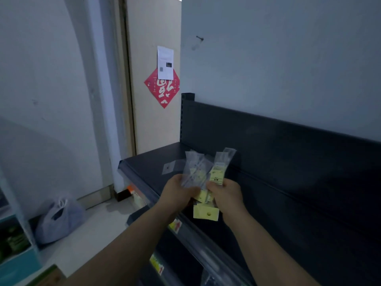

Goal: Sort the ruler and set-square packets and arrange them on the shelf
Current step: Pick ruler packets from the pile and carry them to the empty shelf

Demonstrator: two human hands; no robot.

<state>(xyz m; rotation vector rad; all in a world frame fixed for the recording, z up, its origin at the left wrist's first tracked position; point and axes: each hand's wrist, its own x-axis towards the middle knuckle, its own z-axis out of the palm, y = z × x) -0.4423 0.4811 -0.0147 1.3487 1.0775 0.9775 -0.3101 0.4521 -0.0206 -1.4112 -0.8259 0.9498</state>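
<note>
Above the dark shelf [148,162] I hold a fan of clear plastic packets with yellow header cards. My left hand [177,193] grips a bunch of packets [195,170] that stick up and lean left. My right hand [225,195] pinches a narrower ruler packet [221,166] that leans right. Yellow card ends [206,212] hang below both hands. One clear packet [170,167] lies flat on the shelf behind the hands.
The shelf has a dark back panel [288,145] and a front price rail [185,228] with yellow tags. A lower shelf shows underneath. A knotted plastic bag [58,219] sits on the floor at left, near a door [152,79] with a red paper sign.
</note>
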